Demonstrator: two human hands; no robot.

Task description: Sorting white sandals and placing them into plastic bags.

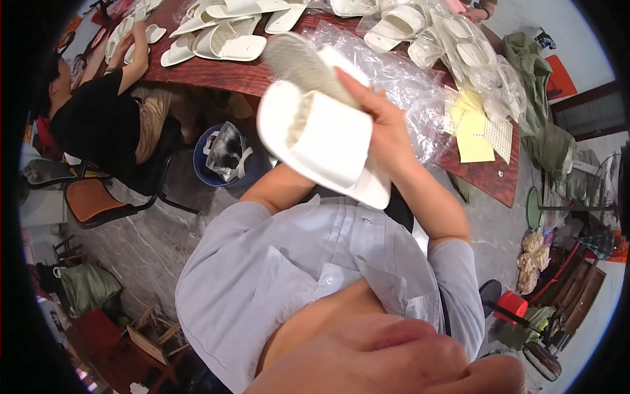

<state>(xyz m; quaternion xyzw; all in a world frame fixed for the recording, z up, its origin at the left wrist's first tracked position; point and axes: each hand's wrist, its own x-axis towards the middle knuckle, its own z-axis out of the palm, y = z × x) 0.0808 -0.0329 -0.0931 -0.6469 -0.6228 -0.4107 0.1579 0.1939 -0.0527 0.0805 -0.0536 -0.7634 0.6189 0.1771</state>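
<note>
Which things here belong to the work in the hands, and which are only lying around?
In the work:
- right hand, gripping the white slippers
- clear plastic bags on the table
- more white slippers waiting there

Only lying around:
- yellow paper sheets
- blue bin on the floor
- green cloth
- orange chair

The left hand is hidden behind the slippers.

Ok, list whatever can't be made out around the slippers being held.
- Left hand: head view, hidden behind the white slippers; its grip can't be judged.
- Right hand: palm side is against the slippers.
- Plastic bags on the table: crumpled film blurs their contents.
- Bin: contents unclear.
</note>
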